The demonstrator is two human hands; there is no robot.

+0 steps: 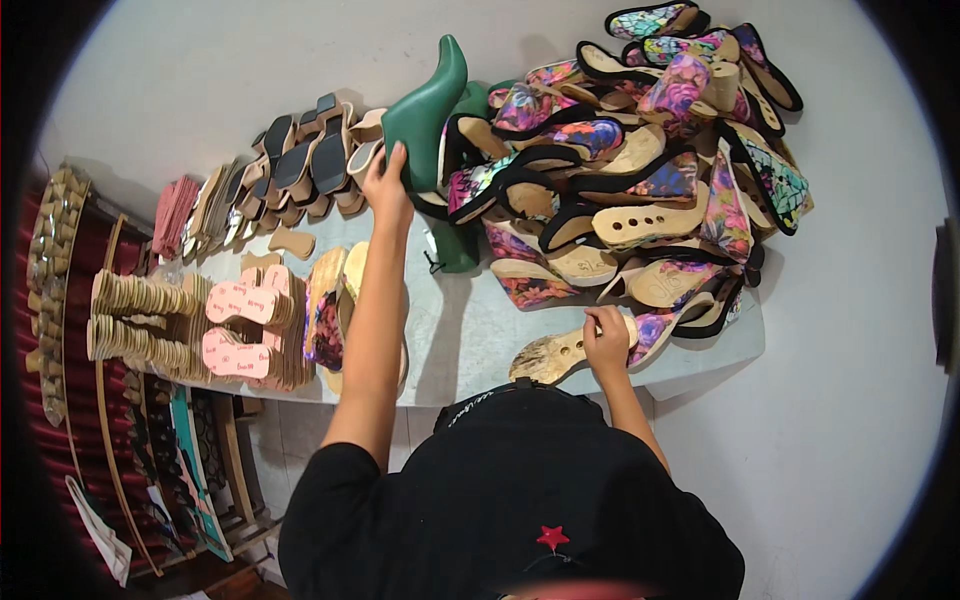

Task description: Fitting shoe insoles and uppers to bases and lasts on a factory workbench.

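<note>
My left hand (386, 188) is closed on the lower edge of a glossy green shoe last (428, 110), tilted with its narrow end up beside the shoe pile. Near the table's front edge, my right hand (607, 345) is curled over one end of a floral shoe (548, 352). That shoe lies with its pale, holed sole facing up; my fingers hide part of it. A second green last (455, 250) rests lower on the table. Just left of my left forearm are more floral shoes (323, 310).
A high heap of floral shoes (630, 180) with black trim covers the table's right side. Black-and-beige soles (310, 155) line the back left. Stacked pink-topped insoles (242, 302) and wooden sole pieces (140, 340) stand at left. A rack (205, 470) stands below the table (440, 350).
</note>
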